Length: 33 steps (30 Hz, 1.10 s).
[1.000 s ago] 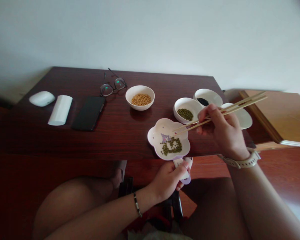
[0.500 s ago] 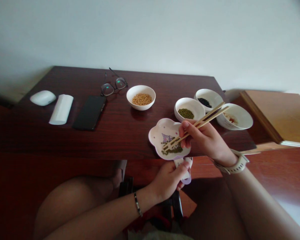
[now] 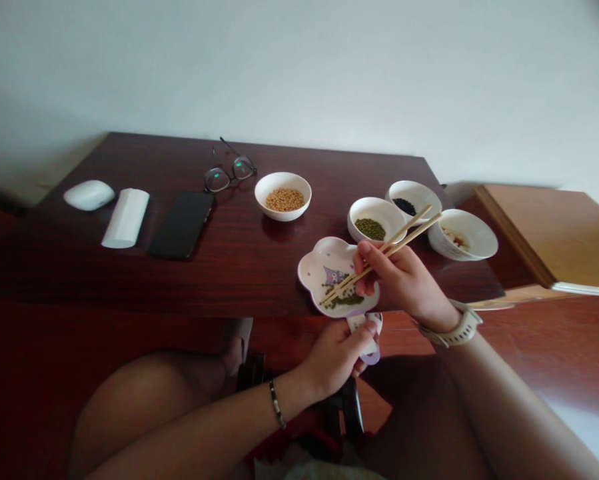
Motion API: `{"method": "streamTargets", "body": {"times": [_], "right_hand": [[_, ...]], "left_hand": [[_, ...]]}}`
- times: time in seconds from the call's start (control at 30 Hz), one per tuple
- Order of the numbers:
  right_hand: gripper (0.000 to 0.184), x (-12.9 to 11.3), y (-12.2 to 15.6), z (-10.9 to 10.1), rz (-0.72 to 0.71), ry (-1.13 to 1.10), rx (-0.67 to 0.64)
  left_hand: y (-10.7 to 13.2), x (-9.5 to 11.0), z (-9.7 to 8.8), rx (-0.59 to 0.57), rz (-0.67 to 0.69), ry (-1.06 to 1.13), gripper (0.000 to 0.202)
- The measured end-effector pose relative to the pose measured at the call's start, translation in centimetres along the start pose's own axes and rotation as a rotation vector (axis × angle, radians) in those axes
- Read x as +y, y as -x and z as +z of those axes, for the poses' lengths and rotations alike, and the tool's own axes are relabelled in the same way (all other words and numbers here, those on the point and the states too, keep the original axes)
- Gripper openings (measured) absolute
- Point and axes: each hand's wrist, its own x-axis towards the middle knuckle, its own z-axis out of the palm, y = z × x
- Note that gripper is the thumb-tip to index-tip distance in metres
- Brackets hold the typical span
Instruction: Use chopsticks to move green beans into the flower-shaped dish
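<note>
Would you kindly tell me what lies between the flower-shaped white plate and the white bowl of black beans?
In the head view, a round white ceramic bowl of green mung beans sits between them.

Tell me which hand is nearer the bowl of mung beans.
Right. The right hand, holding chopsticks, is just in front of the bowl of mung beans; the left hand, gripping a white and purple piece, is farther, below the table edge.

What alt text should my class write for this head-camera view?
The right hand holds wooden chopsticks with tips over green beans on a flower-shaped plate, while the left hand holds a white item below it. Bowls of beans stand beyond.
</note>
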Motion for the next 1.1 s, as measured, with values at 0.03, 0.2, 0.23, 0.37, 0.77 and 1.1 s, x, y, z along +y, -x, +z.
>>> {"method": "streamTargets", "body": {"times": [0.03,0.2,0.23,0.37,0.77,1.1], "right_hand": [[0.048,0.0,0.0,0.0,0.006,-0.012,0.001],[0.048,-0.3,0.2,0.1,0.036,-0.047,0.008],[0.048,-0.3,0.2,0.1,0.039,-0.038,0.006],[0.047,-0.3,0.3,0.3,0.043,-0.011,-0.003],[0.047,-0.5,1.0,0.4,0.037,-0.058,0.075],[0.046,-0.7,1.7,0.3,0.054,-0.012,0.073]], "left_hand": [[0.0,-0.1,0.0,0.004,-0.004,-0.002,0.051],[0.0,-0.4,-0.1,0.016,-0.014,0.006,0.05],[0.0,-0.5,-0.1,0.015,-0.014,0.006,0.05],[0.0,-0.6,-0.1,0.017,-0.014,0.001,0.051],[0.0,-0.7,0.0,0.021,0.012,-0.002,0.051],[-0.2,-1.3,0.2,0.045,0.021,-0.003,0.051]]}}
